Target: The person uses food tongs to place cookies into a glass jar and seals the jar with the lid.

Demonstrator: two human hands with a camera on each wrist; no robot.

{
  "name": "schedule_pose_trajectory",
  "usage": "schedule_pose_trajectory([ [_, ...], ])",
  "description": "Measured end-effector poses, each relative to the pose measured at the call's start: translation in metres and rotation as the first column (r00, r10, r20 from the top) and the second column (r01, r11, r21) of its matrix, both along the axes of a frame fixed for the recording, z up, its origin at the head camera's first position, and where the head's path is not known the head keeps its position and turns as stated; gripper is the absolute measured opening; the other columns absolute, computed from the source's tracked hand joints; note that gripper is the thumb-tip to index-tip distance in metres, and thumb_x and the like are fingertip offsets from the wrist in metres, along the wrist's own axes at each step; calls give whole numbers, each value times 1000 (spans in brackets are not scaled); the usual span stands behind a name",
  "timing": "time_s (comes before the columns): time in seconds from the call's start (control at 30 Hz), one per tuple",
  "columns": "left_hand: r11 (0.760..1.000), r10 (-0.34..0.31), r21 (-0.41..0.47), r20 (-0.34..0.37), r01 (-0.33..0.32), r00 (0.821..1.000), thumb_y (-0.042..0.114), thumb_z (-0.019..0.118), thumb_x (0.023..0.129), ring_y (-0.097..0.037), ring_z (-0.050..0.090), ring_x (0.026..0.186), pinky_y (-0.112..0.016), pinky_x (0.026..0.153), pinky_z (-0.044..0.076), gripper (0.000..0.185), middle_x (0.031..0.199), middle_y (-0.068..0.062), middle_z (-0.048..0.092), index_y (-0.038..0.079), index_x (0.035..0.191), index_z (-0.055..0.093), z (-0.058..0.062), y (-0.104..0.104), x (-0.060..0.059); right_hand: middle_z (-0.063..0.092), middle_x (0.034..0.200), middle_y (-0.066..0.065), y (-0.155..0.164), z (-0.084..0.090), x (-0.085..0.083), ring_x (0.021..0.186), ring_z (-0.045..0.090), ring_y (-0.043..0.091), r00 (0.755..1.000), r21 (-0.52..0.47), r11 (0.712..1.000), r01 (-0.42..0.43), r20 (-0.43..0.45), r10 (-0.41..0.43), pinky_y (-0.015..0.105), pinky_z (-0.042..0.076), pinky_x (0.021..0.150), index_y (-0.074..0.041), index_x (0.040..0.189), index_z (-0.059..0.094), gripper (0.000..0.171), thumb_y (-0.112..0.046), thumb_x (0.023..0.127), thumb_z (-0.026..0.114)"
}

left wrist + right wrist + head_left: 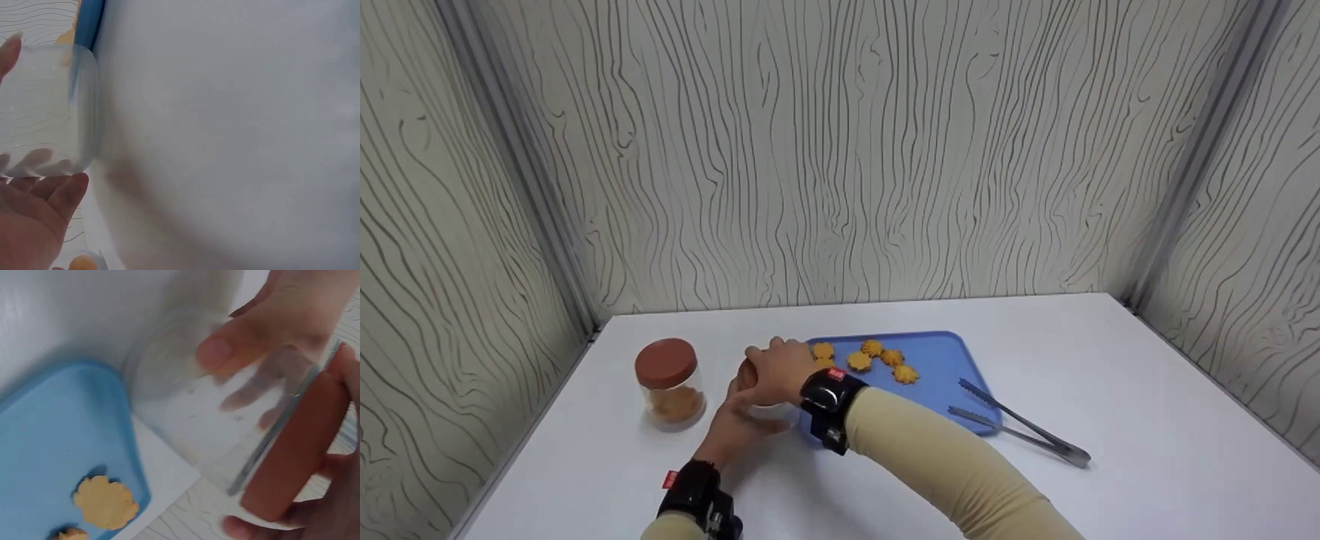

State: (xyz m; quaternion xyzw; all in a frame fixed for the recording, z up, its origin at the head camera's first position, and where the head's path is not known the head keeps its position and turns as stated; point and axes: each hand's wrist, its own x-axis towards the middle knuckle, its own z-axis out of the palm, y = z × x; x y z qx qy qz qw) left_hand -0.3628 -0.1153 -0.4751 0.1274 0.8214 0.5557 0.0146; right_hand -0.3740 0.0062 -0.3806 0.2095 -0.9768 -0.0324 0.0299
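Note:
My left hand (735, 427) grips a clear plastic jar (174, 399) around its side, with the thumb across the wall in the right wrist view. Only a few small crumbs show through that wall. Over the jar's mouth, my right hand (784, 367) holds a reddish-brown lid (298, 450) by its edge. The lid lies at the rim, but I cannot tell whether it is threaded on. In the left wrist view the jar's lower part (45, 107) shows between the left thumb and fingers. Both hands hide most of the jar from the head view.
A blue tray (937, 397) with several flower-shaped cookies (905, 373) lies just right of the hands. Metal tongs (1035, 435) rest across its right edge, jaws spread. At the left stands a second jar (675, 401), lidded, with cookies inside. Wood-patterned panels (840, 150) enclose the white table (1147, 420).

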Motion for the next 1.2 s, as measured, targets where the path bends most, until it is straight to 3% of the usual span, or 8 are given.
schedule_pose_trajectory([
  [0.1,1000,-12,-9,-8,12,1000,24,87,71,-38,30,138,-59,111,23,115,153,-22,30,-1,152,10,1,0,1,54,105,6,2,6,0,90,55,21,996,-66,998,-11,85,16,33,48,70,-25,136,54,68,-62,80,65],
  [0.27,999,-3,-52,-53,1,999,24,87,71,-41,35,133,-58,109,28,111,145,-26,37,-5,148,12,2,-2,1,46,116,3,12,19,-5,100,49,19,969,-197,975,-105,201,145,31,48,73,-36,139,52,61,-41,81,71],
  [0.4,999,28,-42,-30,-29,999,24,89,69,-40,38,132,-57,109,29,113,144,-25,38,-4,148,14,2,-3,1,46,119,3,25,25,-8,100,47,17,957,-264,950,-166,191,220,29,46,75,-37,142,50,64,-36,81,70],
  [0.63,995,88,-47,0,-88,996,24,91,65,-43,40,130,-56,106,33,112,143,-29,40,-3,148,20,-1,-1,5,49,115,6,61,28,-13,90,50,18,974,-295,949,-109,161,162,29,45,73,-33,148,42,70,-36,81,63],
  [0.9,991,113,-72,39,-110,993,23,91,66,-43,38,132,-55,108,30,112,144,-30,37,-4,148,19,0,2,2,41,143,14,94,32,-15,107,52,27,981,-338,940,-45,160,105,39,47,85,-35,151,35,73,-37,82,60],
  [1.07,990,119,-87,66,-113,991,25,90,68,-42,37,132,-55,109,30,111,145,-29,37,-3,148,19,-1,4,0,40,145,17,108,33,-15,109,52,31,982,-339,940,-33,165,94,42,46,86,-33,151,35,74,-36,82,60],
  [1.2,991,113,-81,48,-109,992,24,90,68,-42,39,131,-54,108,31,109,143,-28,40,-3,147,21,-1,3,1,41,145,18,117,32,-16,110,51,33,986,-347,937,-32,141,86,43,47,86,-30,151,36,74,-35,81,61],
])
